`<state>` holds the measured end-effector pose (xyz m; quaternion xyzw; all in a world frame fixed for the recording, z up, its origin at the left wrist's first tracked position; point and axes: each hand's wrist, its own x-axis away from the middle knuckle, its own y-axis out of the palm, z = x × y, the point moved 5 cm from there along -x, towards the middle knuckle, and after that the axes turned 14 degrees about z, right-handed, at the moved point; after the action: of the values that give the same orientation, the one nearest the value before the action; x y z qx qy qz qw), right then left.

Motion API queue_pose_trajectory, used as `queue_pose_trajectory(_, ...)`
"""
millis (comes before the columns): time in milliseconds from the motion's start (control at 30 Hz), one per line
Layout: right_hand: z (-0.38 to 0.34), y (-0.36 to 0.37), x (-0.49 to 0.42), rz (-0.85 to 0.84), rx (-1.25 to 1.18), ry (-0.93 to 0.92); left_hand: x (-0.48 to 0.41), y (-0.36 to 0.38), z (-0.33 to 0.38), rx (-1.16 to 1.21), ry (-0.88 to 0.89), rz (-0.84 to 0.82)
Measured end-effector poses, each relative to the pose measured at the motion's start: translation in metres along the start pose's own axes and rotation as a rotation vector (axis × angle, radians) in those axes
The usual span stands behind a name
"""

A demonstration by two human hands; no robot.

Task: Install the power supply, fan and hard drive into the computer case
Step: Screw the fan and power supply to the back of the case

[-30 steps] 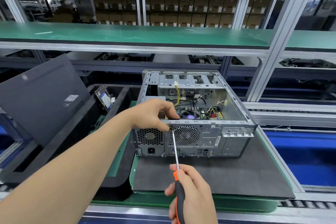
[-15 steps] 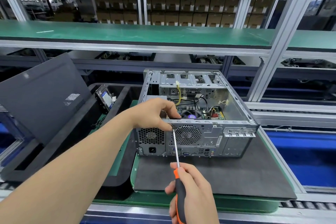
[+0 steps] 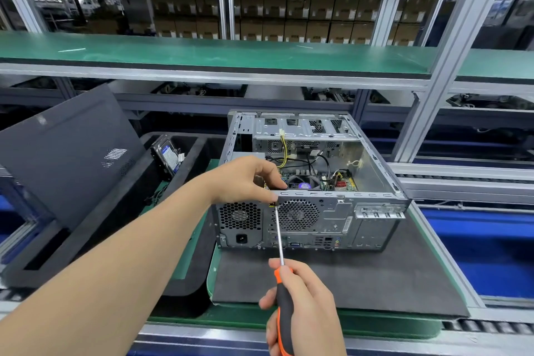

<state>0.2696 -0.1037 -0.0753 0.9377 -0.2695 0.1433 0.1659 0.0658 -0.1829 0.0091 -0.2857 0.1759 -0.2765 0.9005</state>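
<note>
At the case's rear top edge, my left hand [image 3: 245, 179] pinches something small, thumb and fingertips pressed together just where the screwdriver [image 3: 279, 243] tip meets the metal; what it holds is too small to make out. My right hand [image 3: 303, 306] is wrapped around the orange-and-black handle, shaft angled up to that spot between the two rear grilles. Behind the left grille sits the power supply [image 3: 239, 222], with its socket below; behind the round grille sits the fan [image 3: 297, 215]. The case [image 3: 372, 228] lies open-topped on a dark mat [image 3: 375, 277], holding a board, a cooler and loose yellow and black cables. To my left, a black foam tray [image 3: 185, 277] holds the hard drive [image 3: 167, 157] upright in a far pocket. A dark side panel [image 3: 66, 159] leans over the tray.
</note>
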Motion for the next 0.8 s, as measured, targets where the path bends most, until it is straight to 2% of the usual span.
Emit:
queue_pose_trajectory(267,-0.005,0.005,0.007,-0.039,0.008,0.047,-0.001,0.000,-0.004,-0.010,-0.009,0.023)
queue_pose_trajectory(500,0.000,0.007,0.011,-0.018,-0.028,0.201,-0.003,-0.001,-0.003,0.075,-0.051,0.002)
queue_pose_trajectory(600,0.006,0.007,0.009,0.036,0.036,0.238,-0.005,-0.003,-0.004,0.087,-0.068,0.000)
queue_pose_trajectory(800,0.005,0.010,0.016,0.131,-0.072,0.360,-0.005,-0.003,-0.003,0.045,-0.017,-0.004)
